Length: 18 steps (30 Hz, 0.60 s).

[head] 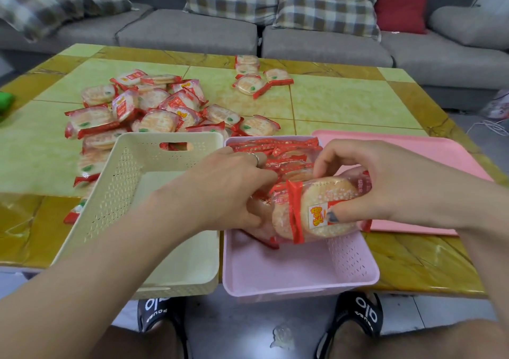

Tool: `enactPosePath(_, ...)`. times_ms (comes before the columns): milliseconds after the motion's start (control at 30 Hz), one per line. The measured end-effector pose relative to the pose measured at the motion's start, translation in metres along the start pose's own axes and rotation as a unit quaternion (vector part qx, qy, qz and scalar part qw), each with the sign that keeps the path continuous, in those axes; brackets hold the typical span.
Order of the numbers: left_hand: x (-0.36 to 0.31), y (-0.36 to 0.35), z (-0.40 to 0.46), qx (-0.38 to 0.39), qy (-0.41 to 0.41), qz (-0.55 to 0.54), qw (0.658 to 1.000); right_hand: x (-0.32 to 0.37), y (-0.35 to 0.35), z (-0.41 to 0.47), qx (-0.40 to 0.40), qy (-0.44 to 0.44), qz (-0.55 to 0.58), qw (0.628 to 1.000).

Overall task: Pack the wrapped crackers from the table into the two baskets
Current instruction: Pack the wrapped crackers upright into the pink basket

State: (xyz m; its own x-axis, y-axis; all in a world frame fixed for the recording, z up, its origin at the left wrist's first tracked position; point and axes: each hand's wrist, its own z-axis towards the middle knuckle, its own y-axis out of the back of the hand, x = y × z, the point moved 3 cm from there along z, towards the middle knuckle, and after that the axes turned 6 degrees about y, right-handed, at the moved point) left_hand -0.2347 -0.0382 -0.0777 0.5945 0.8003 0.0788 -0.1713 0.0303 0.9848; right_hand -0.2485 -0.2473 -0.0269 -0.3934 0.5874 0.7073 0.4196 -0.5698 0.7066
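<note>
Both hands hold wrapped crackers (316, 210) upright over the pink basket (289, 270); the right hand (385, 190) pinches them, left hand (231, 190) fingers curl around, likely so they stack on edge. The cream basket (154, 221) holds none.

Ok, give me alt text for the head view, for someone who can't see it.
Both hands, left hand and right hand, hold wrapped crackers over the partly filled pink basket. The cream basket beside it looks empty. A cracker pile lies on the table behind.
</note>
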Motion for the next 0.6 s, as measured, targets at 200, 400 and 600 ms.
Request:
enactPosePath(200,-0.001,0.003,0.003,-0.009,0.043,0.031,0.999,0.011,-0.008,0.002,-0.022,0.014,-0.025,0.999)
enactPosePath(400,0.012,-0.006,0.004,0.036,0.062,-0.013,0.997,0.019,-0.051,0.015,-0.008,0.119,-0.175,0.977)
enactPosePath(600,0.030,0.020,-0.009,0.105,0.092,-0.252,0.958,0.024,-0.073,0.018,-0.012,0.160,-0.251,0.955)
